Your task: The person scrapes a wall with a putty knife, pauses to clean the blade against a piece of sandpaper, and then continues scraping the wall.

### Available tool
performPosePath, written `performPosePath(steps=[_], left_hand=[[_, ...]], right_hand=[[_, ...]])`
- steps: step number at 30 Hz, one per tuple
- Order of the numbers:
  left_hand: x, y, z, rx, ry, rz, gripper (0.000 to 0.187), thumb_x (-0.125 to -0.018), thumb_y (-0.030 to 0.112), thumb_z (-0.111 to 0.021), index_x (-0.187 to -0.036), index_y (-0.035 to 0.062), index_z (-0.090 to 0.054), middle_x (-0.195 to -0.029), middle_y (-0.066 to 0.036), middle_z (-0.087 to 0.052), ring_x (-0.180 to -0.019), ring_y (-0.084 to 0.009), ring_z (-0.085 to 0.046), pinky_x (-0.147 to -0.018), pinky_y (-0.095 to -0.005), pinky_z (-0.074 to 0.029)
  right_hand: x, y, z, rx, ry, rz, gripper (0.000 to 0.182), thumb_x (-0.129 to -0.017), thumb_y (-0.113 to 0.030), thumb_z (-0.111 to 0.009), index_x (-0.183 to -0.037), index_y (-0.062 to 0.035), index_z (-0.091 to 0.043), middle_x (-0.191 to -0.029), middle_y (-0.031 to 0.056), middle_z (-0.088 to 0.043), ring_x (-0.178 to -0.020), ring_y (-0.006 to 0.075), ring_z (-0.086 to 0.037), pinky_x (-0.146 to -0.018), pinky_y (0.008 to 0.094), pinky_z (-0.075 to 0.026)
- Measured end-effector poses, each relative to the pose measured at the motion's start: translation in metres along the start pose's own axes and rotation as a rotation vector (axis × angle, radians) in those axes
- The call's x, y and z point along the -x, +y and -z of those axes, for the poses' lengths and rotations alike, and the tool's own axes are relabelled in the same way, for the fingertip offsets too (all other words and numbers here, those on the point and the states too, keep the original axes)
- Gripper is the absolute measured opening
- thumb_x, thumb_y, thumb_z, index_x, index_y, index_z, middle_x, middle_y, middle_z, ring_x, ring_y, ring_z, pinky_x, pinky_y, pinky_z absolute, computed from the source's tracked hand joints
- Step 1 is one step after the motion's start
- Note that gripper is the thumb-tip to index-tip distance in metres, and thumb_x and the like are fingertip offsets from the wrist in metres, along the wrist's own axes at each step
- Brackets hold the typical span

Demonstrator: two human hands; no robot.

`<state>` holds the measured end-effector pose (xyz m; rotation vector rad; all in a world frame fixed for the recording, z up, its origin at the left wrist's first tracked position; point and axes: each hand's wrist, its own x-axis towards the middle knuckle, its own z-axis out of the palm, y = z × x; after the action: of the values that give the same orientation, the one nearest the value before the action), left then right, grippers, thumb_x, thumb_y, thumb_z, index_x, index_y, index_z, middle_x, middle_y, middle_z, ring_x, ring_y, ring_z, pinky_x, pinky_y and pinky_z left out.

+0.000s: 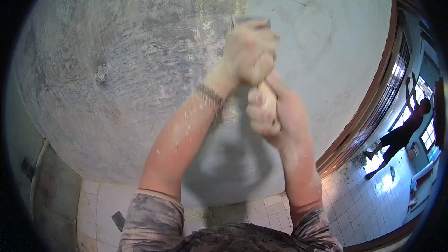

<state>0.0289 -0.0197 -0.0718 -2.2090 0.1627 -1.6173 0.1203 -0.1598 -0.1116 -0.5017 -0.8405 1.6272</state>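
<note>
My left hand [251, 53], dusty and blurred by motion, is closed near the top of a scraper. The scraper's flat grey blade [252, 19] shows just above the knuckles, against the wall [317, 56]. Directly below, my right hand [268, 109] is closed with its fingers curled round the lower part of the tool. Both hands hide most of the handle. Left of the blade the wall is grey, rough and scraped; on the right it keeps a smooth pale green coat. White flakes cling to my left forearm.
Pale floor tiles [270, 210] run along the wall's foot, where a small dark flat piece [118, 220] lies at left. A brown door frame [357, 126] edges the wall at right. Beyond it another person [406, 130] stands with arms raised, near bright windows.
</note>
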Motion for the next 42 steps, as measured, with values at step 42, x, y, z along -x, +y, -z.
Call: performPosePath(steps=[42], left_hand=[[-0.064, -0.044, 0.004, -0.101, 0.04, -0.072, 0.018, -0.073, 0.016, -0.051, -0.057, 0.0093, -0.057, -0.066, -0.006, -0.066, -0.073, -0.0298, -0.07, -0.085, -0.0446, -0.055]], right_hand=[[-0.018, -0.07, -0.033, 0.045, -0.254, 0.074, 0.02, -0.102, -0.028, -0.037, -0.1, -0.0088, -0.042, -0.076, 0.0023, -0.048, -0.048, 0.0054, -0.04, -0.032, 0.018, -0.027]])
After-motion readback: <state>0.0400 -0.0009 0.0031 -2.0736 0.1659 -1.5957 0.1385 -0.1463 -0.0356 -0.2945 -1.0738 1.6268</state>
